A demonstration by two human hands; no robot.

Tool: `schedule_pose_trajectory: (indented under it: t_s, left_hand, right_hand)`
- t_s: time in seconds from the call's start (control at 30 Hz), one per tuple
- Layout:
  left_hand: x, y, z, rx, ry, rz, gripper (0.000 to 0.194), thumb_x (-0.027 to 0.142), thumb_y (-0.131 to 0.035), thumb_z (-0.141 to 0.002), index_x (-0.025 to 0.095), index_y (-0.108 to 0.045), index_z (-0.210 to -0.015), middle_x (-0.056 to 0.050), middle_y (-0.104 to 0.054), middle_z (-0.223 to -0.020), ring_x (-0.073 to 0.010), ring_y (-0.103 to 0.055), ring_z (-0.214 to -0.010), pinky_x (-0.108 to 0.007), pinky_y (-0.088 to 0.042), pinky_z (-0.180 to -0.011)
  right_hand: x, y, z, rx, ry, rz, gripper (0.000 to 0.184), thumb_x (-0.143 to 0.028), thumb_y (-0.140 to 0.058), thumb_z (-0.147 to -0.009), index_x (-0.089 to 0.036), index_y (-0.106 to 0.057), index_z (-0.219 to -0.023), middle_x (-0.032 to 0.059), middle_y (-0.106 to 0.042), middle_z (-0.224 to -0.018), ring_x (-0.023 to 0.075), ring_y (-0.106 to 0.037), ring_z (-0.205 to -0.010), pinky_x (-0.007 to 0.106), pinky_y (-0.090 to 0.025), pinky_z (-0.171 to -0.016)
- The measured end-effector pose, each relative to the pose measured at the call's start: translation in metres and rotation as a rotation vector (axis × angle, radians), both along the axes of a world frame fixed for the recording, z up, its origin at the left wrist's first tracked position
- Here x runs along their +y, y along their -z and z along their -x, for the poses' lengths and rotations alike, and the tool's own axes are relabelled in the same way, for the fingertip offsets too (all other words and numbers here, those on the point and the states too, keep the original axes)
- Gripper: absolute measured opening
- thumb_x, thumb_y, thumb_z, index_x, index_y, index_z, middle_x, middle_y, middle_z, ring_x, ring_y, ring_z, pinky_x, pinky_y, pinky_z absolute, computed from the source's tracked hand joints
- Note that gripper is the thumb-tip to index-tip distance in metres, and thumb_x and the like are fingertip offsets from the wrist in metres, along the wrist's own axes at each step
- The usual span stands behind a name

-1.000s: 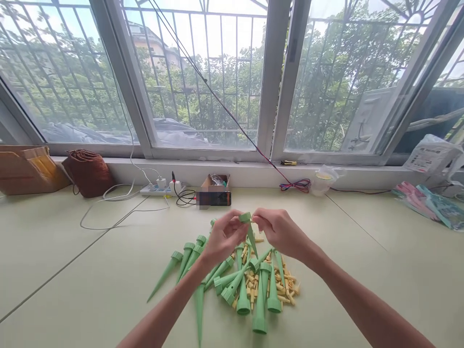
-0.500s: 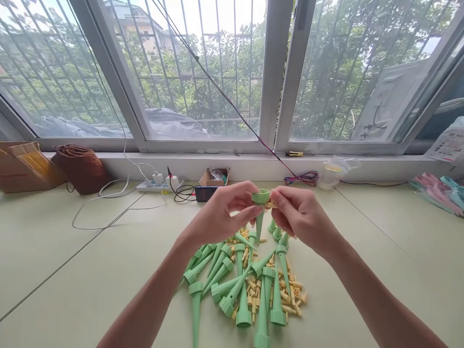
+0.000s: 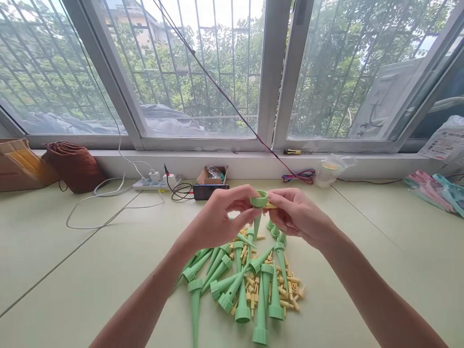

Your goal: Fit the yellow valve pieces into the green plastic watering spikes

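Observation:
My left hand (image 3: 217, 217) is closed on a green cone-shaped spike (image 3: 258, 205), held upright with its round cup end on top. My right hand (image 3: 297, 215) pinches a small yellow peg (image 3: 270, 205) against the side of that cup. Both hands hover above a pile of green spikes (image 3: 239, 280) lying on the pale green table (image 3: 72, 280), mixed with several small yellow pegs (image 3: 290, 285).
Along the windowsill edge sit a white power strip with cables (image 3: 152, 182), a small open cardboard box (image 3: 213, 175), a dark phone (image 3: 206, 191), a brown pouch (image 3: 74, 166), a cardboard box (image 3: 18, 164), a plastic cup (image 3: 328, 171) and pink and teal packets (image 3: 435, 191).
Both hands rose from just above the pile and came nearer to me. The spike turned upright in my left hand, and the yellow peg now meets its cup.

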State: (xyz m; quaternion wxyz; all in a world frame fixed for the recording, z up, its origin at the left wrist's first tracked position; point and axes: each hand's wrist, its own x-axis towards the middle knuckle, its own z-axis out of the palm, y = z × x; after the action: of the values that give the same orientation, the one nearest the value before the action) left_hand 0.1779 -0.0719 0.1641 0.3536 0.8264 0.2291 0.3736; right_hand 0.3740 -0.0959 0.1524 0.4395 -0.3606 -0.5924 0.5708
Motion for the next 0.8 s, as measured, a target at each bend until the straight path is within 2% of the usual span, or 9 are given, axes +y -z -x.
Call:
schedule_pose_trajectory:
  t_s: [0.1, 0.2, 0.33, 0.43, 0.57, 0.67, 0.8]
  left_hand:
    - [0.002, 0.002, 0.005, -0.018, 0.028, 0.090, 0.012, 0.026, -0.065, -0.090, 0.016, -0.062, -0.095, -0.001, -0.062, -0.075, -0.0107, -0.062, -0.064, -0.023, -0.057, -0.063]
    - [0.005, 0.004, 0.009, -0.058, 0.049, 0.179, 0.015, 0.028, -0.066, -0.089, 0.015, -0.062, -0.097, -0.001, -0.063, -0.073, -0.0110, -0.062, -0.063, -0.022, -0.054, -0.058]
    - [0.007, 0.003, 0.012, -0.130, 0.075, 0.278, 0.019, 0.031, -0.069, -0.088, 0.015, -0.060, -0.095, -0.001, -0.062, -0.070, -0.0110, -0.058, -0.058, -0.023, -0.051, -0.052]
    - [0.007, 0.001, 0.012, -0.137, 0.096, 0.317, 0.021, 0.030, -0.071, -0.086, 0.015, -0.060, -0.094, -0.001, -0.061, -0.068, -0.0101, -0.056, -0.055, -0.023, -0.049, -0.051]
    - [0.006, 0.000, 0.012, -0.131, 0.115, 0.336, 0.019, 0.030, -0.070, -0.087, 0.016, -0.059, -0.093, 0.001, -0.060, -0.065, -0.0097, -0.056, -0.054, -0.023, -0.048, -0.051]
    - [0.004, 0.000, 0.012, -0.116, 0.102, 0.303, 0.019, 0.032, -0.069, -0.087, 0.015, -0.060, -0.093, 0.001, -0.061, -0.064, -0.0105, -0.057, -0.055, -0.023, -0.049, -0.052]
    - [0.003, -0.001, 0.012, -0.069, 0.063, 0.229, 0.021, 0.034, -0.069, -0.087, 0.015, -0.062, -0.093, -0.001, -0.063, -0.067, -0.0110, -0.059, -0.057, -0.023, -0.052, -0.055]
  right_hand:
    - [-0.001, 0.001, 0.002, -0.107, 0.074, -0.160, 0.037, -0.047, -0.052, -0.096, -0.016, -0.055, -0.075, -0.0036, -0.054, -0.054, 0.0047, -0.039, -0.036, 0.019, -0.026, -0.035]
    - [-0.003, 0.002, 0.002, -0.240, 0.166, -0.341, 0.031, -0.047, -0.054, -0.095, -0.017, -0.060, -0.089, 0.0011, -0.064, -0.070, 0.0083, -0.053, -0.047, 0.021, -0.040, -0.043]
    - [-0.006, 0.001, -0.001, -0.454, 0.244, -0.560, 0.024, -0.041, -0.057, -0.095, -0.020, -0.065, -0.101, 0.0038, -0.068, -0.080, 0.0137, -0.060, -0.060, 0.027, -0.050, -0.058]
    - [-0.008, 0.001, -0.002, -0.576, 0.282, -0.703, 0.022, -0.037, -0.052, -0.098, -0.020, -0.067, -0.099, 0.0041, -0.068, -0.079, 0.0155, -0.060, -0.065, 0.028, -0.048, -0.061]
    - [-0.009, 0.003, -0.003, -0.681, 0.301, -0.850, 0.027, -0.033, -0.044, -0.102, -0.019, -0.064, -0.090, 0.0025, -0.061, -0.070, 0.0140, -0.052, -0.060, 0.027, -0.041, -0.060]
    - [-0.009, 0.004, -0.002, -0.709, 0.304, -0.868, 0.030, -0.033, -0.040, -0.103, -0.019, -0.061, -0.086, 0.0019, -0.057, -0.068, 0.0139, -0.048, -0.059, 0.026, -0.037, -0.058]
    - [-0.010, 0.003, 0.000, -0.686, 0.288, -0.793, 0.035, -0.035, -0.040, -0.102, -0.020, -0.054, -0.074, -0.0005, -0.053, -0.062, 0.0127, -0.045, -0.056, 0.025, -0.036, -0.056]
